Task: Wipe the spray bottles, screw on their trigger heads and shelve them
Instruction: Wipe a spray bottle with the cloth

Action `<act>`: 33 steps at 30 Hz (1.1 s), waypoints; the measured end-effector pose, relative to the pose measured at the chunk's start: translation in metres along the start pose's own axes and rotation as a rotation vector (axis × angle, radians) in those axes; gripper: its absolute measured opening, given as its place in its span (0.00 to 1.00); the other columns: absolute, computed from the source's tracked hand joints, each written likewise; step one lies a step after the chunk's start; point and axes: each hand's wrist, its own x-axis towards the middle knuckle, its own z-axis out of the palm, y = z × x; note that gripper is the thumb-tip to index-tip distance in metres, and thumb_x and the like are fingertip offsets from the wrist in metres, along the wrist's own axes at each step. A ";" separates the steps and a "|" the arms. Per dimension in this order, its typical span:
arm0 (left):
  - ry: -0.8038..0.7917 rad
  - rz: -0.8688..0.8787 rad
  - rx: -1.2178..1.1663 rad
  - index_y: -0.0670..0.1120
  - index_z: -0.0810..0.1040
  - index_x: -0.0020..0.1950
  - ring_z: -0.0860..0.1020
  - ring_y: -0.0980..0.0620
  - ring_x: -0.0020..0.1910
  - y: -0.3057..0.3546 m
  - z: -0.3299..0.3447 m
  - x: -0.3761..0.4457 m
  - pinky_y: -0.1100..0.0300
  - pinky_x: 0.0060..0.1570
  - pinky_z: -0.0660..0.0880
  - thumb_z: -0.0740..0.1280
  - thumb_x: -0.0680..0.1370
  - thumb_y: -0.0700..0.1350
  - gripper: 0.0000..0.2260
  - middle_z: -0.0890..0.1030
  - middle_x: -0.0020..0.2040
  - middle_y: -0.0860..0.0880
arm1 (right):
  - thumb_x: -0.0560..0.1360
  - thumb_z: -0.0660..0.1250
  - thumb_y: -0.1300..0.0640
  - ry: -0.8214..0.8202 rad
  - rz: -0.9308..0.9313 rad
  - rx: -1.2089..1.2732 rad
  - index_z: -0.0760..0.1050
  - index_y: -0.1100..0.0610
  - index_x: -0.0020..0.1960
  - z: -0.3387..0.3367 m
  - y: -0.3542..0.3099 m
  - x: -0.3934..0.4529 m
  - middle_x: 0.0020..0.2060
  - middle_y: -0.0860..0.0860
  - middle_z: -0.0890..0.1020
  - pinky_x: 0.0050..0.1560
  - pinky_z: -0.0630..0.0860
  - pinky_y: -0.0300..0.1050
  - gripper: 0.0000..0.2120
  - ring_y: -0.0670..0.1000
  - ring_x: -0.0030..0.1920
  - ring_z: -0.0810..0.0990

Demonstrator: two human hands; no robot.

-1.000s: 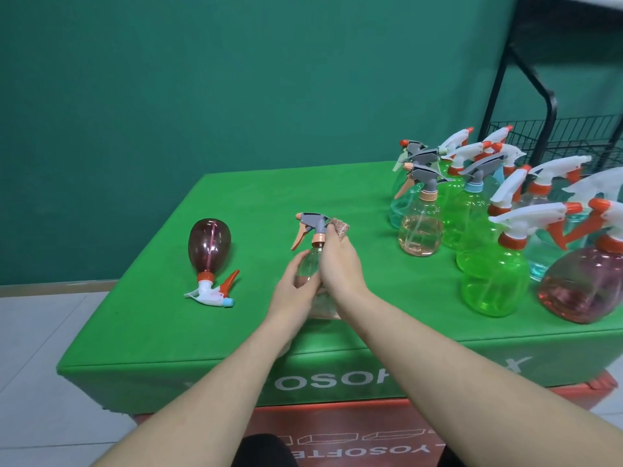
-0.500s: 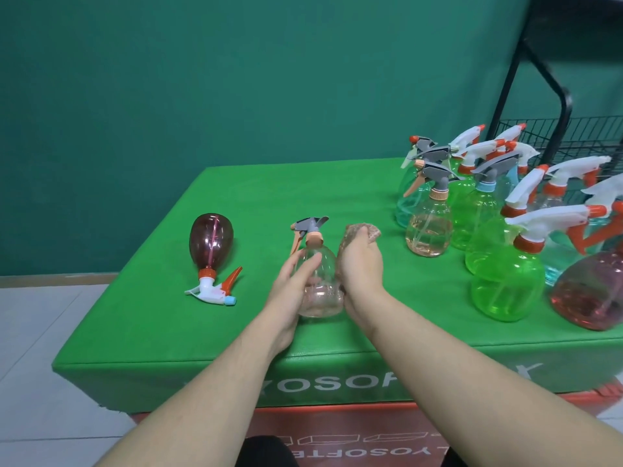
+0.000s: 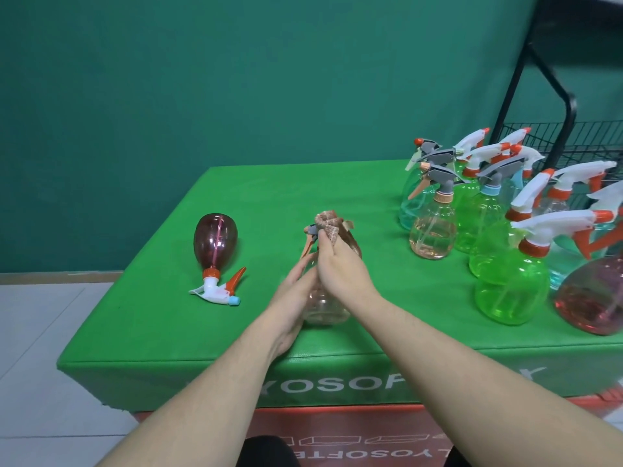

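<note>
Green cloth-covered table [image 3: 188, 318], and it's early going: the left hand [image 3: 290, 298] steadies the clear peach-tinted spray bottle [image 3: 325, 306] at the near centre while the right hand [image 3: 340, 264] rubs a crumpled brown cloth [image 3: 328, 227] over its trigger head, the dark red bottle [image 3: 214, 239] lying left and the black wire shelf [image 3: 573, 143] far right still awaiting any bottles.

A clear pinkish spray bottle [image 3: 325, 305] stands upright near the table's front edge, brown cloth [image 3: 332, 227] over its grey trigger head [image 3: 312, 229].
</note>
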 end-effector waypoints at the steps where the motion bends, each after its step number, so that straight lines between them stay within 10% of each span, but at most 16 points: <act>1: -0.014 0.000 -0.021 0.61 0.68 0.77 0.85 0.47 0.58 0.000 -0.002 0.000 0.43 0.65 0.77 0.68 0.72 0.65 0.33 0.86 0.60 0.52 | 0.86 0.51 0.50 0.000 -0.041 0.001 0.76 0.55 0.66 -0.001 0.001 -0.001 0.62 0.54 0.80 0.66 0.70 0.46 0.19 0.53 0.64 0.76; 11: -0.026 -0.017 -0.073 0.61 0.70 0.76 0.85 0.44 0.56 0.000 -0.005 0.001 0.43 0.59 0.81 0.69 0.75 0.60 0.28 0.86 0.59 0.47 | 0.86 0.52 0.48 -0.009 -0.108 0.091 0.67 0.55 0.75 -0.002 0.012 -0.011 0.72 0.48 0.70 0.75 0.63 0.45 0.21 0.44 0.69 0.71; 18: -0.017 -0.019 -0.114 0.59 0.72 0.75 0.86 0.46 0.54 -0.003 -0.010 0.002 0.48 0.53 0.81 0.69 0.74 0.58 0.28 0.87 0.57 0.45 | 0.86 0.53 0.51 0.008 -0.049 0.114 0.76 0.55 0.61 -0.009 0.013 0.002 0.56 0.50 0.75 0.64 0.70 0.45 0.15 0.45 0.55 0.76; 33: -0.004 -0.064 -0.130 0.55 0.78 0.69 0.84 0.43 0.54 -0.002 -0.011 -0.001 0.43 0.58 0.81 0.64 0.82 0.59 0.18 0.86 0.58 0.43 | 0.86 0.50 0.49 -0.162 -0.131 0.029 0.66 0.45 0.77 -0.011 0.026 -0.030 0.76 0.45 0.68 0.78 0.60 0.45 0.20 0.42 0.75 0.66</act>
